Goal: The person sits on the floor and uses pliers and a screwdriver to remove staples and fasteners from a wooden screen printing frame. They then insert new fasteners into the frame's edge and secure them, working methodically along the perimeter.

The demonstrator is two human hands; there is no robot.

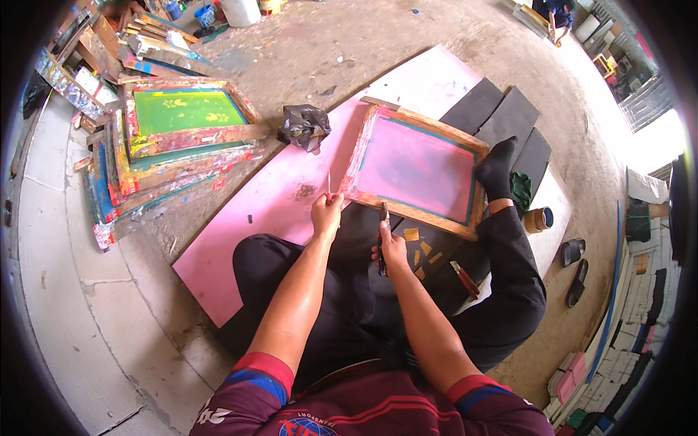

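A wooden screen-printing frame point(422, 166) with a pale, dark-smudged mesh lies tilted in front of me. At its near left corner, my left hand point(327, 216) is closed round a thin screwdriver point(329, 183), its shaft pointing up. My right hand point(392, 251) grips dark-handled pliers point(382, 243), whose jaws reach the frame's near edge. A foot in a black sock point(497, 171) rests against the frame's right side. Several small tan pieces point(411, 235) lie near my right hand, and a red-handled tool point(465, 280) is on the dark sheets beside them.
Beneath the frame are a pink board point(218, 272) and dark sheets point(486, 102). A crumpled black plastic bag point(305, 127) sits left of it. Paint-stained frames point(182, 120) are stacked at left. A roll of brown tape point(539, 219) and slippers point(574, 269) lie right. Another person point(558, 18) is far off.
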